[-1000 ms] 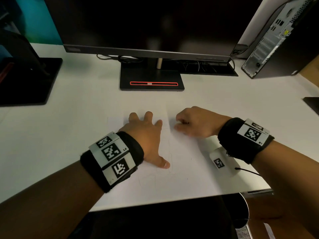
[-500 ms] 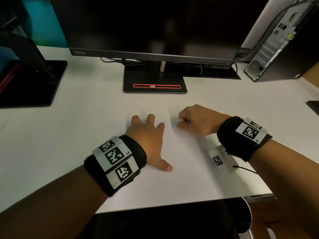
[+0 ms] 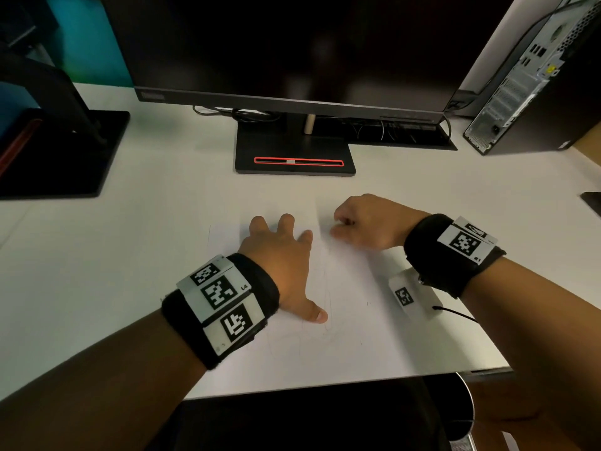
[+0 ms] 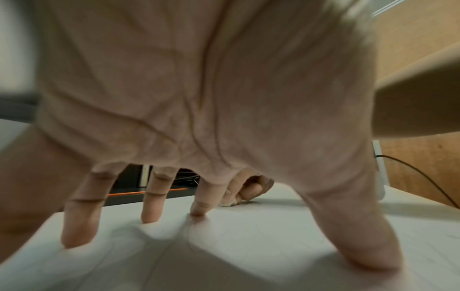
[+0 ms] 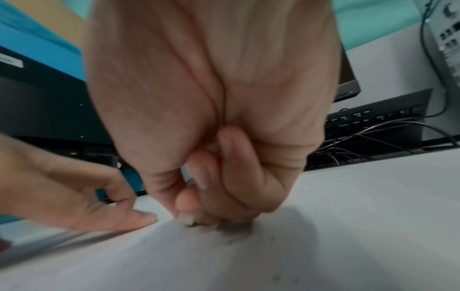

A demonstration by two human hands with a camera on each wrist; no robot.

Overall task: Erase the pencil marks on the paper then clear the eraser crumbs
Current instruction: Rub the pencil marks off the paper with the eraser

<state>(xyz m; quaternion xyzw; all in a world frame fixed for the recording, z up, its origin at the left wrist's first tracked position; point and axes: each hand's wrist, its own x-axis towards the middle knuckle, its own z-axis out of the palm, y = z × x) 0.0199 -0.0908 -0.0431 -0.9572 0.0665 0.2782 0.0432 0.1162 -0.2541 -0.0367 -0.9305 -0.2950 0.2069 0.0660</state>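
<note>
A white sheet of paper (image 3: 357,323) lies on the white desk with faint pencil lines (image 3: 329,297) across its middle. My left hand (image 3: 279,255) presses flat on the sheet, fingers spread and thumb out toward me. Just right of its fingertips, my right hand (image 3: 364,222) is curled into a fist at the far part of the sheet. Its thumb and fingers pinch a small white eraser (image 4: 230,203), whose tip (image 5: 186,220) touches the paper. Dark crumbs (image 5: 231,241) speckle the sheet beside it.
A monitor stand (image 3: 294,151) stands behind the paper, a second black base (image 3: 58,151) at far left, a computer tower (image 3: 536,76) at back right. A small white tagged box (image 3: 413,297) with a cable sits under my right wrist. The desk's front edge (image 3: 325,387) is close.
My right hand has shifted slightly left with the eraser on the paper. My left hand stays pressed in the same spot.
</note>
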